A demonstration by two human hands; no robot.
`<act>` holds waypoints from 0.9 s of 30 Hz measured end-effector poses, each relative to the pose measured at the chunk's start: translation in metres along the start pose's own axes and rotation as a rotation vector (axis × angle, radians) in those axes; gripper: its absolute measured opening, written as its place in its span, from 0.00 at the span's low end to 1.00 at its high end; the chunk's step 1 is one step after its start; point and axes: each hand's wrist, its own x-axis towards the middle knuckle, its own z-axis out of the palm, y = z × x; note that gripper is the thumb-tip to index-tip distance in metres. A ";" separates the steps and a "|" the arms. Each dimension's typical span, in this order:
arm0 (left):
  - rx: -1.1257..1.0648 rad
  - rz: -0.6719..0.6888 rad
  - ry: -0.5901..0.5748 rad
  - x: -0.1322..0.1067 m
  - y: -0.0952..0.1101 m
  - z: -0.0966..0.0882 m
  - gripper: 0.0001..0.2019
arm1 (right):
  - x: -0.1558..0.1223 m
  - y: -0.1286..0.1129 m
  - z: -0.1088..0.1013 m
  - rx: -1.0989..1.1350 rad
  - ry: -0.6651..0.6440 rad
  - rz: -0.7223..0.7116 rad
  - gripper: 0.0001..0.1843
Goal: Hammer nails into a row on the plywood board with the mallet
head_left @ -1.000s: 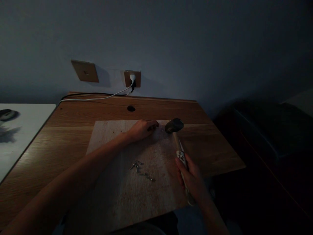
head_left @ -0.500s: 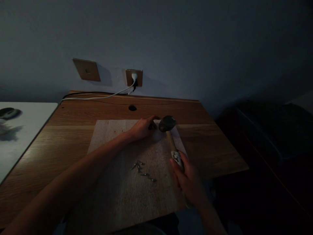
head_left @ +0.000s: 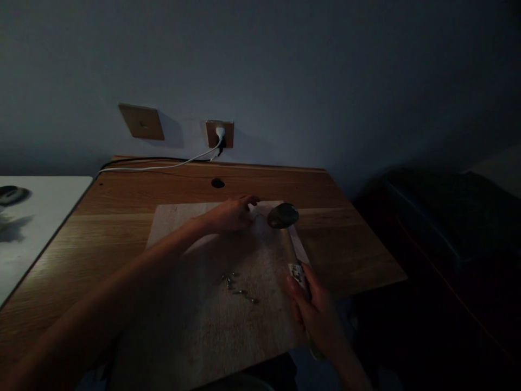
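Note:
A pale wooden board (head_left: 228, 326) lies on a brown desk (head_left: 118, 217). My right hand (head_left: 313, 312) is wrapped round the handle of a hammer (head_left: 295, 244), whose dark head hovers near the board's far right corner. My left hand (head_left: 232, 213) reaches to the board's far edge, fingers pinched together just left of the hammer head; what they hold is too small and dark to make out. Several small nails (head_left: 238, 287) lie loose in the middle of the board.
A white cable (head_left: 163, 164) runs along the desk's back edge to a wall socket (head_left: 220, 133). A cable hole (head_left: 217, 183) sits behind the board. A white table (head_left: 36, 217) adjoins at the left. Dark furniture (head_left: 443, 217) stands to the right.
The hammer head swung left toward my left hand's fingers half a second ago, then drew back slightly right. My left hand stayed at the board's far edge.

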 end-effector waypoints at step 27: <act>-0.088 -0.030 0.107 -0.013 -0.025 0.008 0.08 | -0.001 0.018 0.001 0.156 -0.014 0.044 0.29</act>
